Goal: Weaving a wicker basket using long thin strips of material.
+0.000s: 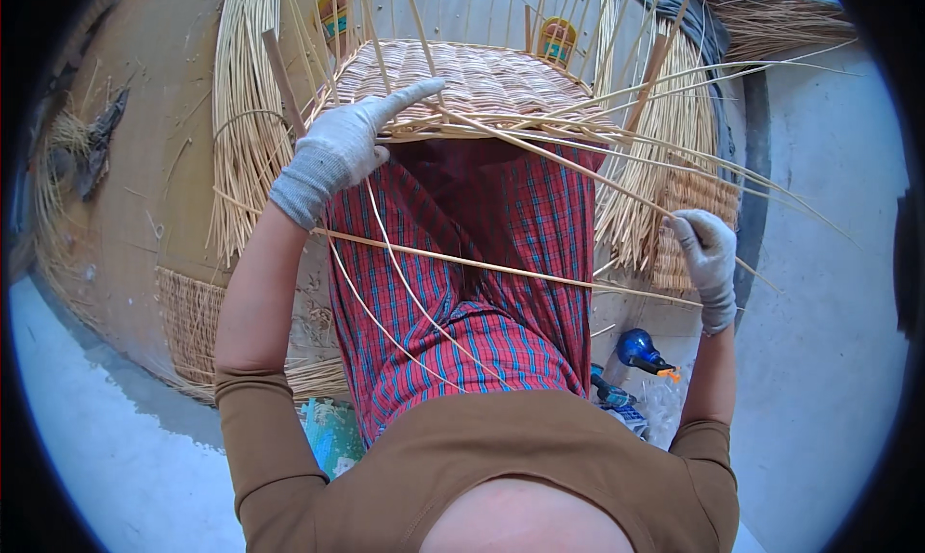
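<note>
A woven cane basket base (491,76) rests across my lap on red checked cloth (453,331), with upright stakes around its edge and long loose canes trailing from the near rim. My left hand (337,148), in a pale knit glove, grips the near-left rim, index finger stretched over it toward the weave and other fingers curled underneath, partly hidden. Out to the right, my gloved right hand (703,259) pinches a long cane (568,165) that runs diagonally from the rim. Another cane (462,262) lies crosswise over the cloth below the base.
Cane bundles stand at left (246,119) and right (665,110); more canes (780,28) lie upper right. Woven panels sit lower left (188,322) and right (679,230). Two feet in yellow sandals show beyond the base. A blue spray bottle (638,351) lies by my right arm.
</note>
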A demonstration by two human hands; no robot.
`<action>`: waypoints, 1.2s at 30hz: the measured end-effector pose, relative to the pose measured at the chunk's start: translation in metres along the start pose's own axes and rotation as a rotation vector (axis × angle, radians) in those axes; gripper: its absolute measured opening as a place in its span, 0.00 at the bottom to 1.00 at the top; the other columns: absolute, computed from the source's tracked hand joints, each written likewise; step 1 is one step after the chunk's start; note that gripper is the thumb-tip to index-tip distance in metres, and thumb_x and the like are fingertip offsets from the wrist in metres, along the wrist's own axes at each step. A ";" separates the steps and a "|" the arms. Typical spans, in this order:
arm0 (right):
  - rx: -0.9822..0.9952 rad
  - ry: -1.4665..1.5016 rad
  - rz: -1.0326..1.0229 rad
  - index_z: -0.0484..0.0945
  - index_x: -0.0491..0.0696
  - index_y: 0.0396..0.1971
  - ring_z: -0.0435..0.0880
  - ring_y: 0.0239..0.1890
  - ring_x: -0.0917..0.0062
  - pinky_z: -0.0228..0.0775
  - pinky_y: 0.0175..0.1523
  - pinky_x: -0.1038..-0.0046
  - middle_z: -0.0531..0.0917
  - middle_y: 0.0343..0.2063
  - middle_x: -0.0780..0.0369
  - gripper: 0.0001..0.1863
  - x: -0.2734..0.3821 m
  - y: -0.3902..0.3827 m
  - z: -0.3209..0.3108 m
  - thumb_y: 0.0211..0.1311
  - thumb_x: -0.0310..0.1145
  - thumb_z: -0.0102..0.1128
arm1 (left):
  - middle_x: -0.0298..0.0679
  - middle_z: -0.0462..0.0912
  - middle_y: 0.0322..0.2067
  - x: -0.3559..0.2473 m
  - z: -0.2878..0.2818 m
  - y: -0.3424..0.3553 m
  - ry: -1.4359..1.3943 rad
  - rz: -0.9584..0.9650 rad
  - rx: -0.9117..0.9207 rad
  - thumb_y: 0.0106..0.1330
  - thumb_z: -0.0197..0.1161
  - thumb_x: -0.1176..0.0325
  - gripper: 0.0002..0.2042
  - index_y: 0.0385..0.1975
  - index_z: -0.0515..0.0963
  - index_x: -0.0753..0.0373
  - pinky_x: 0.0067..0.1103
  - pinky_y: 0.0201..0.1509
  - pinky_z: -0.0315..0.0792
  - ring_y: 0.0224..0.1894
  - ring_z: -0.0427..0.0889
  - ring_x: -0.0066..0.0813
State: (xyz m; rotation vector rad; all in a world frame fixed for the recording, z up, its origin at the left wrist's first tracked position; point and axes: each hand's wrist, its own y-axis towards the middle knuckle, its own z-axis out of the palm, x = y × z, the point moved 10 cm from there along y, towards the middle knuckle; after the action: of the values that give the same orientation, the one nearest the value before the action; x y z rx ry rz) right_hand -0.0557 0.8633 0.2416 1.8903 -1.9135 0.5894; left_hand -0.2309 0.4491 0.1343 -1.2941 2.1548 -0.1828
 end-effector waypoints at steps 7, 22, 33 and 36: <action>0.093 -0.101 -0.069 0.91 0.44 0.38 0.89 0.34 0.62 0.79 0.43 0.67 0.89 0.31 0.55 0.09 0.019 0.001 0.016 0.68 0.34 0.73 | 0.52 0.84 0.61 0.001 0.002 0.001 -0.019 0.021 -0.028 0.65 0.73 0.75 0.53 0.81 0.50 0.16 0.38 0.61 0.86 0.54 0.89 0.49; -0.254 -0.455 -0.526 0.92 0.55 0.39 0.84 0.29 0.68 0.74 0.42 0.65 0.85 0.25 0.64 0.08 0.108 0.087 0.024 0.61 0.39 0.76 | 0.49 0.85 0.61 0.000 0.004 -0.004 -0.048 0.005 -0.168 0.68 0.73 0.70 0.45 0.81 0.59 0.22 0.38 0.66 0.81 0.60 0.86 0.50; -0.208 -0.308 -0.405 0.92 0.51 0.42 0.88 0.39 0.66 0.78 0.49 0.65 0.91 0.34 0.62 0.16 0.084 0.099 0.043 0.55 0.40 0.82 | 0.44 0.87 0.48 -0.009 -0.001 -0.012 0.104 -0.070 -0.167 0.72 0.70 0.64 0.42 0.81 0.57 0.19 0.44 0.67 0.76 0.50 0.88 0.43; -0.539 -0.424 -0.174 0.91 0.49 0.42 0.87 0.39 0.65 0.78 0.45 0.65 0.89 0.33 0.60 0.20 0.065 0.105 0.031 0.54 0.45 0.85 | 0.41 0.86 0.46 -0.021 -0.005 -0.019 0.317 -0.093 -0.342 0.74 0.65 0.65 0.39 0.80 0.59 0.17 0.51 0.72 0.69 0.52 0.86 0.41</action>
State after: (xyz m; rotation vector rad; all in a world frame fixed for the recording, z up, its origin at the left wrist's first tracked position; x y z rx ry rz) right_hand -0.1608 0.7928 0.2481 1.8731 -1.8602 -0.3817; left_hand -0.2119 0.4559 0.1550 -1.6519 2.4729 -0.0599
